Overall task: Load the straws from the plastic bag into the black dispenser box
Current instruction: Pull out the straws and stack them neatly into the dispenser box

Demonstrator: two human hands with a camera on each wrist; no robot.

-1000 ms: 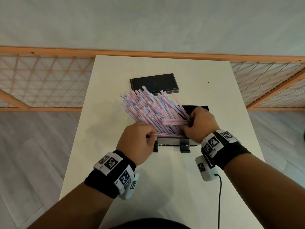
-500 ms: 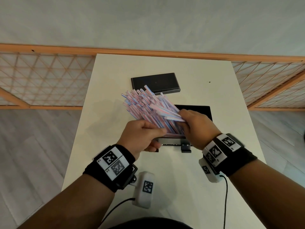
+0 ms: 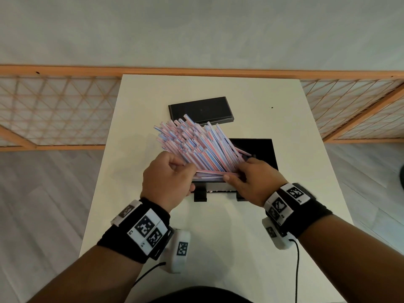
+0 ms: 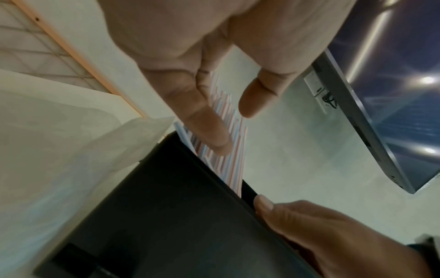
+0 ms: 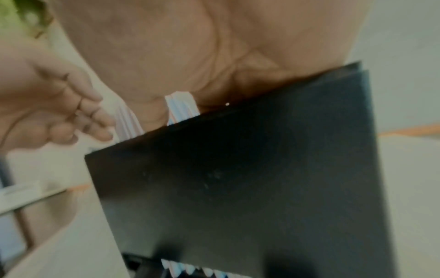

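Observation:
A thick bundle of pink, blue and white striped straws [image 3: 196,145] leans up and to the left out of the open black dispenser box [image 3: 262,147], fanned at its top. My left hand [image 3: 181,169] curls round the bundle's left side; in the left wrist view a finger lies on the straws [image 4: 228,165] with the thumb apart. My right hand [image 3: 238,173] grips the straws' lower ends at the box's front rim, thumb on the front wall [image 4: 178,206]. In the right wrist view straws [image 5: 181,105] show between the fingers above the box front [image 5: 238,178], and straw ends show at its bottom slot.
The flat black lid [image 3: 200,110] lies on the white table [image 3: 218,237] behind the box. Wooden lattice screens [image 3: 54,110] stand left and right of the table by a grey wall. Wrist camera cables hang near the table's front edge.
The loose, wide fan of straws has been drawn into a tighter bundle. My left hand rose and turned to wrap its left side; my right hand slid to the lower ends at the front rim.

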